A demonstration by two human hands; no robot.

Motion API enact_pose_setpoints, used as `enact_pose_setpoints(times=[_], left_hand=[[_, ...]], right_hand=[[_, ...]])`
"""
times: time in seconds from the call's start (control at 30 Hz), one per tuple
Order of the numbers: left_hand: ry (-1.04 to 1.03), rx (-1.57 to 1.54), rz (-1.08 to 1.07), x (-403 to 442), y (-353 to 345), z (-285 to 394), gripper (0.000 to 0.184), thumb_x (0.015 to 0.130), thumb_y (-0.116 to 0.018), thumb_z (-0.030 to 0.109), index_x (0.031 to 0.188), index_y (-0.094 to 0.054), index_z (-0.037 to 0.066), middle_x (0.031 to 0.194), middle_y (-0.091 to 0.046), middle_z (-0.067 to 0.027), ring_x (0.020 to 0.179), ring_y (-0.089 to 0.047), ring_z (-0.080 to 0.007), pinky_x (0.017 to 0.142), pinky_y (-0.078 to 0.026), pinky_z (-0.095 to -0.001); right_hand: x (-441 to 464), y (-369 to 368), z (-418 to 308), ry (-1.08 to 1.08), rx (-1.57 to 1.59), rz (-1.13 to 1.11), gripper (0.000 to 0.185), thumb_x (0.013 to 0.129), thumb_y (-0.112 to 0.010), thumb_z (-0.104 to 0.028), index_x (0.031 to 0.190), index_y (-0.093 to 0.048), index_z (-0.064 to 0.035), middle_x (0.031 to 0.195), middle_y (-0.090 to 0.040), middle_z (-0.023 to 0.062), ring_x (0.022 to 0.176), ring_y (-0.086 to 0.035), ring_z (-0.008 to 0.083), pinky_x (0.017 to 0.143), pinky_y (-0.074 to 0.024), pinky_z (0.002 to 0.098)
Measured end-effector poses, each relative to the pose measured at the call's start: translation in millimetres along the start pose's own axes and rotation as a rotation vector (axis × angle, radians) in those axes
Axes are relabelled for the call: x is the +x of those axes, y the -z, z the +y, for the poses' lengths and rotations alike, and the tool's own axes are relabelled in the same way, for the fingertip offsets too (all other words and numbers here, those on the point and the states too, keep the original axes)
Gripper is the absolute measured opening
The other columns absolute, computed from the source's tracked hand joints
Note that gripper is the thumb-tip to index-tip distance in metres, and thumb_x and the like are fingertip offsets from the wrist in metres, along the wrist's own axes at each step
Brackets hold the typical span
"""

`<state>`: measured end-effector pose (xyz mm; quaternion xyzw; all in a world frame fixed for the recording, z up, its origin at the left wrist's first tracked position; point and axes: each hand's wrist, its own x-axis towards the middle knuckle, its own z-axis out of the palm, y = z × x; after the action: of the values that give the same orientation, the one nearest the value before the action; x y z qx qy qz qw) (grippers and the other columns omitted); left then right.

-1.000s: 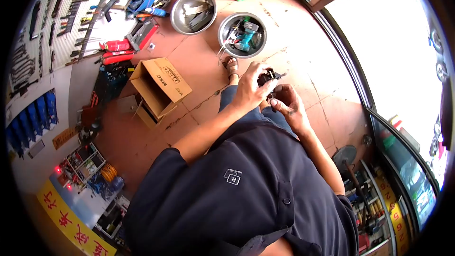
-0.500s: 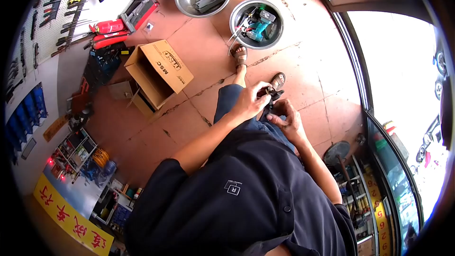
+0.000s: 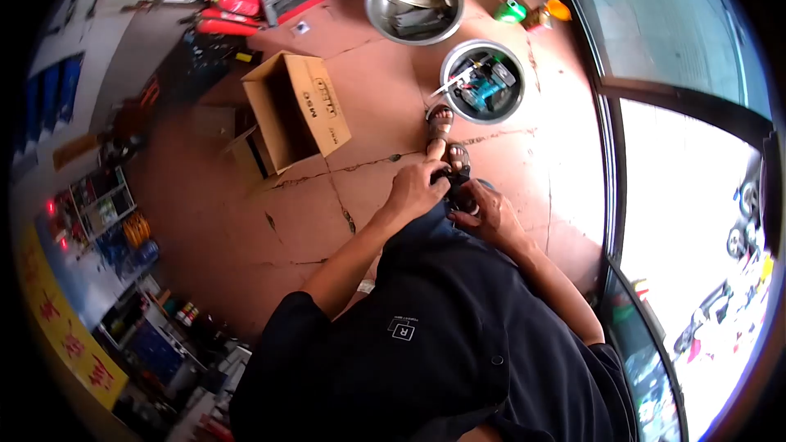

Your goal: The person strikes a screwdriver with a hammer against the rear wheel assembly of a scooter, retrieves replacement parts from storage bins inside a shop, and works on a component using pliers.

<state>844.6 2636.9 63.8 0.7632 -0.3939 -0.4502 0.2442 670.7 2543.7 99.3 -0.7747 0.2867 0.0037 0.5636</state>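
In the head view, my left hand point(image 3: 417, 190) is closed, with its fingers around a small dark part point(image 3: 450, 182) whose kind I cannot make out. My right hand point(image 3: 490, 211) is at the same dark part from the other side, its fingers bent and pressed against it. Both hands are close together in front of my lap, above the sandalled feet point(image 3: 440, 123). The fingers hide much of the part.
Ahead stand a metal basin point(image 3: 512, 106) holding a teal power tool point(image 3: 494, 88) and another metal basin point(image 3: 378, 20) with grey pieces. An open cardboard box point(image 3: 326, 115) lies to the left, fire extinguishers point(image 3: 233, 2) beyond it. A glass door frame point(image 3: 612, 172) runs along the right.
My view has turned, so the basins and box appear farther right. My hands have come closer together around the dark part, and my feet have drawn nearer each other.
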Motion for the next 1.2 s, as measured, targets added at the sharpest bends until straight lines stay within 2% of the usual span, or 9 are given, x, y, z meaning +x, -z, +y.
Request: enact_pose_setpoints(times=[0.1,0.2,0.53,0.73,1.0,1.03,1.1,1.13,1.2], left_hand=[[-0.077,-0.082,0.232,-32.2,-5.5,-4.5,0.03,0.078,-0.06,0.015,0.105,-0.064,0.003,0.085,-0.065,-0.0226,0.082,-0.065,-0.0379,0.074,-0.051,-0.0414],[0.172,-0.06,0.203,-75.6,2.1,-10.1,0.029,0.079,-0.06,0.014,0.105,-0.064,0.002,0.088,-0.065,-0.0237,0.084,-0.065,-0.0373,0.074,-0.051,-0.0402],[0.115,-0.147,0.758,-223.3,11.4,-82.6,0.032,0.081,-0.058,0.021,0.105,-0.063,0.001,0.089,-0.066,-0.022,0.085,-0.064,-0.0403,0.074,-0.051,-0.0435],[0.314,-0.471,0.941,-337.0,28.9,-179.2,0.031,0.082,-0.058,0.022,0.106,-0.062,0.001,0.092,-0.066,-0.0215,0.086,-0.064,-0.0376,0.078,-0.049,-0.041],[0.346,-0.804,1.378,-531.8,71.2,-309.9,0.029,0.087,-0.054,0.012,0.111,-0.058,-0.003,0.087,-0.066,-0.0126,0.078,-0.062,-0.0158,0.071,-0.05,-0.029],[0.349,-0.917,1.427,-549.8,80.6,-319.4,0.029,0.089,-0.053,0.015,0.113,-0.059,-0.002,0.092,-0.065,-0.0106,0.08,-0.062,-0.015,0.071,-0.051,-0.0281],[0.138,-1.026,1.502,-573.8,90.1,-358.1,0.034,0.092,-0.05,0.018,0.118,-0.056,-0.003,0.104,-0.063,-0.0106,0.088,-0.063,-0.0166,0.073,-0.054,-0.0278],[0.19,-1.061,1.539,-584.7,104.1,-366.4,0.036,0.091,-0.049,0.018,0.119,-0.054,-0.004,0.106,-0.063,-0.0124,0.09,-0.064,-0.0186,0.073,-0.056,-0.0288],[0.246,-1.175,1.604,-601.2,134.5,-380.4,0.035,0.09,-0.047,0.015,0.118,-0.054,-0.005,0.106,-0.062,-0.0142,0.089,-0.065,-0.0217,0.072,-0.057,-0.0305]], right_hand=[[-5.9,-10.3,0.4,0.034,-0.03,-0.124,0.043,0.076,-0.075,-0.028,0.104,-0.054,-0.0037,0.088,-0.063,0.0182,0.083,-0.062,0.0357,0.071,-0.05,0.0433],[-5.2,-26.8,-14.2,0.161,-0.091,-0.214,0.042,0.075,-0.076,-0.026,0.103,-0.055,-0.0037,0.086,-0.063,0.0164,0.081,-0.063,0.0348,0.07,-0.0501,0.0429],[-10.8,-132.9,-101.6,0.55,-0.119,-0.488,0.035,0.072,-0.076,-0.018,0.095,-0.054,-0.0027,0.08,-0.062,0.0125,0.073,-0.063,0.0318,0.064,-0.0499,0.0395],[7.7,-273.2,-170.3,0.838,-0.298,-0.73,0.03,0.073,-0.076,-0.022,0.091,-0.058,-0.0066,0.078,-0.063,0.0111,0.072,-0.062,0.0314,0.061,-0.0498,0.0421],[-13.1,-528.6,-276.3,1.155,-0.301,-1.031,0.029,0.076,-0.071,-0.024,0.094,-0.059,-0.0058,0.083,-0.059,0.0117,0.081,-0.059,0.0319,0.073,-0.0469,0.0424],[-21.0,-553.8,-284.5,0.658,-0.023,-1.24,0.03,0.076,-0.071,-0.025,0.096,-0.059,-0.0055,0.085,-0.059,0.0124,0.083,-0.058,0.032,0.074,-0.0466,0.0422],[-14.4,-594.1,-314.2,0.677,-0.008,-1.286,0.032,0.078,-0.071,-0.026,0.1,-0.059,-0.005,0.088,-0.058,0.013,0.086,-0.057,0.032,0.076,-0.046,0.042],[-11.9,-608.7,-337.2,1.167,-0.273,-1.157,0.033,0.08,-0.071,-0.026,0.101,-0.058,-0.0049,0.089,-0.058,0.0129,0.088,-0.057,0.0318,0.077,-0.0457,0.0419],[-6.7,-641.1,-360.4,1.197,-0.218,-1.079,0.033,0.082,-0.07,-0.026,0.103,-0.057,-0.0049,0.087,-0.058,0.0119,0.086,-0.057,0.0307,0.077,-0.0457,0.0406]])
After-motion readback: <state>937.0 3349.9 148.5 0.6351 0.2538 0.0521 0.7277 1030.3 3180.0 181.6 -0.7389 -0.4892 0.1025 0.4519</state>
